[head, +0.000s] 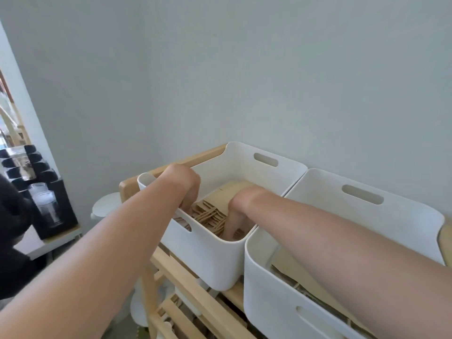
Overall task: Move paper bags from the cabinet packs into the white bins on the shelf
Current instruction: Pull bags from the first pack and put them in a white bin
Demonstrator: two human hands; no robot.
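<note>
Two white bins stand side by side on top of a wooden shelf (186, 160). Both my hands reach down into the left bin (208, 255), which holds brown paper bags (210, 211) with twisted handles. My left hand (187, 189) is at the bin's left side, fingers bent down among the bags. At the right side my right hand (238, 211) points its fingers down between the bags and the bin wall. Whether either hand grips a bag is hidden. The right bin (274, 304) also holds flat brown paper bags (293, 267) under my right forearm.
A pale wall rises close behind the shelf. Lower slatted shelf levels (195, 304) hold white items. To the left, a low table carries a black organiser with clear cups (46, 206) and a white round object (105, 206) sits beside the shelf.
</note>
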